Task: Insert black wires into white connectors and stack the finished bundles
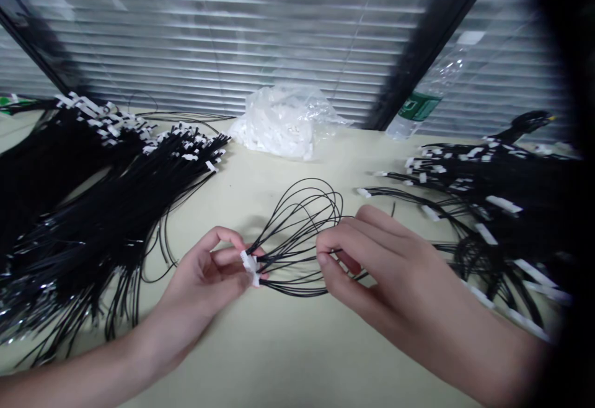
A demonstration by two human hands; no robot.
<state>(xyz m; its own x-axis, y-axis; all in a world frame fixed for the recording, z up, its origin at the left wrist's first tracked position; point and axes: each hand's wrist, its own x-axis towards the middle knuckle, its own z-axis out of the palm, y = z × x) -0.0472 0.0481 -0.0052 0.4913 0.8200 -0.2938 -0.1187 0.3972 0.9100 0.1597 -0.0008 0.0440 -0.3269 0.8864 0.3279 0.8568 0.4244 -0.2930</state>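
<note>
Between the fingers of my left hand [204, 278] is a white plastic connector [251, 266], held at the middle of the table. Thin black wires [302, 234] run out of it to the right and bow upward in loose loops. My right hand [376, 265] is closed in a pinch on these wires, a short way from the connector. Its fingertips hide the exact spot of the grip. Behind the right hand the wires pass partly out of sight.
Bundles of black wires [106, 209] with white connectors lie at the left. More finished-looking wire harnesses [483, 178] are heaped at the right. A clear plastic bag [288, 123] of white parts sits at the back, and a plastic bottle [425, 95] stands by the blinds.
</note>
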